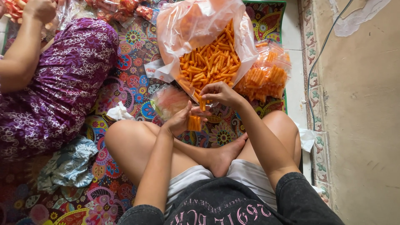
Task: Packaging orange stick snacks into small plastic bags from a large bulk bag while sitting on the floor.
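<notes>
Head view: a small clear bag (pixel 194 123) partly filled with orange snack sticks is gripped by the left hand (pixel 180 120), fingers curled round it, above the floral mat (pixel 137 54). A few sticks (pixel 202 103) are pinched by the closed fingers of the right hand (pixel 221 94), just over the small bag, at the mouth of the large open bag of sticks (pixel 208 62). Filled packets (pixel 266 75) are seen to its right. Another person's arm (pixel 21 50) is seen upper left.

Right hand (pixel 221 93) pinching orange snack sticks (pixel 210 62) from big plastic bag (pixel 196 25) at twelve o'clock, left hand (pixel 180 121) cupping small bag (pixel 194 123)
</notes>
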